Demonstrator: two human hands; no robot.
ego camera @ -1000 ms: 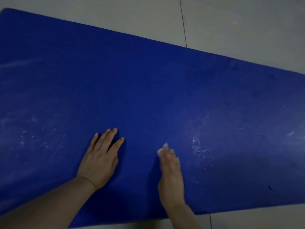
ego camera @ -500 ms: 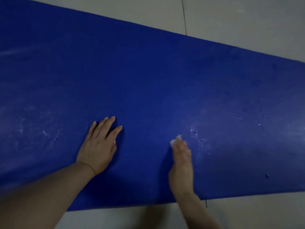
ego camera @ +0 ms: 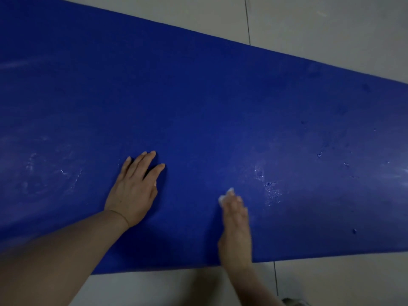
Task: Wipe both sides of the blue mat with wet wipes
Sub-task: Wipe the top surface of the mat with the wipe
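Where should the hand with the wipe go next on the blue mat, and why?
Probably a short sweep to the right. The right hand presses the white wet wipe flat on the blue mat, and pale specks sit just right of its fingertips. The left hand lies flat on the mat, so it can steady it during the sweep.

We log the mat (ego camera: 198, 102) flat on the floor (ego camera: 331, 25). On the mat: left hand (ego camera: 132, 191) left of right hand (ego camera: 235, 226). A wipe (ego camera: 223, 198) lies under the right hand's fingertips (ego camera: 239, 198).
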